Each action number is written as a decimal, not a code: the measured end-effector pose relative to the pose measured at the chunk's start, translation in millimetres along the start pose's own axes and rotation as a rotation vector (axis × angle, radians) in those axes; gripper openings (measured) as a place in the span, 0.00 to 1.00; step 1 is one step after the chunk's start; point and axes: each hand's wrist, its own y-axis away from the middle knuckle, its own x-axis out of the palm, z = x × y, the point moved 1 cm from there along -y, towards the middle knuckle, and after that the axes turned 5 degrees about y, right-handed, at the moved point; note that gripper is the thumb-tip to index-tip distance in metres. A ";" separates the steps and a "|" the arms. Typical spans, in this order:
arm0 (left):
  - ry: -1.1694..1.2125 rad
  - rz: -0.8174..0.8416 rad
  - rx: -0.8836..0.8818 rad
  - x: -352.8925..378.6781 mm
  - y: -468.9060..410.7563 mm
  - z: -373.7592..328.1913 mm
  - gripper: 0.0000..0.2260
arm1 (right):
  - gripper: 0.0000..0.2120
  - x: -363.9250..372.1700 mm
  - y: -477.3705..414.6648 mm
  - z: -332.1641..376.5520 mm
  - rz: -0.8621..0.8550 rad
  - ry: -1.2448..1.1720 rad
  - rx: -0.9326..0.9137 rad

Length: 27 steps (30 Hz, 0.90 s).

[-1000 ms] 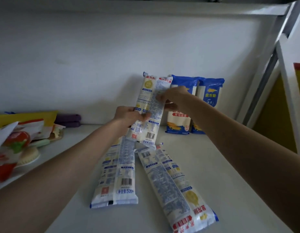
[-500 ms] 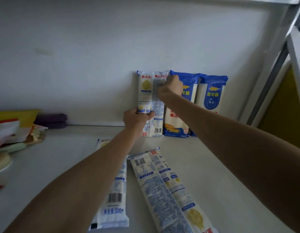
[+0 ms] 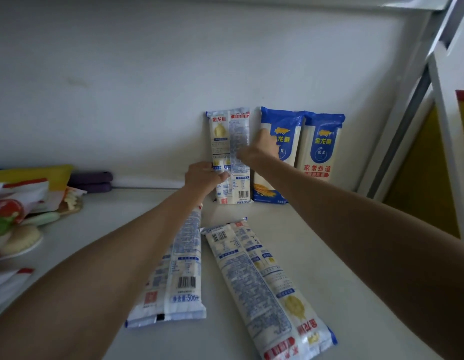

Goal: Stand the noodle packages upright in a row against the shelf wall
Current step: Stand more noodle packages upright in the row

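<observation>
The white noodle package (image 3: 229, 141) is being steadied upright against the shelf wall (image 3: 121, 100) beside the blue packages (image 3: 322, 146), gripped low by the left hand (image 3: 203, 178); the hold of the right hand (image 3: 258, 150) cannot be told. Its base should be squared flat before release.

Flat package (image 3: 185, 289) half under forearm (image 3: 108, 268), snack bags (image 3: 7, 211) cropped

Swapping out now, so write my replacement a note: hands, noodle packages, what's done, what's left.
Left hand grips the upright white package low on its left edge; right hand touches its right edge, grip unclear.
Done: three stand against the shelf wall: that one, the first blue package, the second blue package.
Left: let go, then stand the left flat package and the right flat package, both lying on the shelf.
</observation>
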 end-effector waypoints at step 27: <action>-0.110 0.020 0.181 21.1 -15.7 16.7 0.13 | 0.13 51.6 9.5 -56.3 0.207 -0.033 0.114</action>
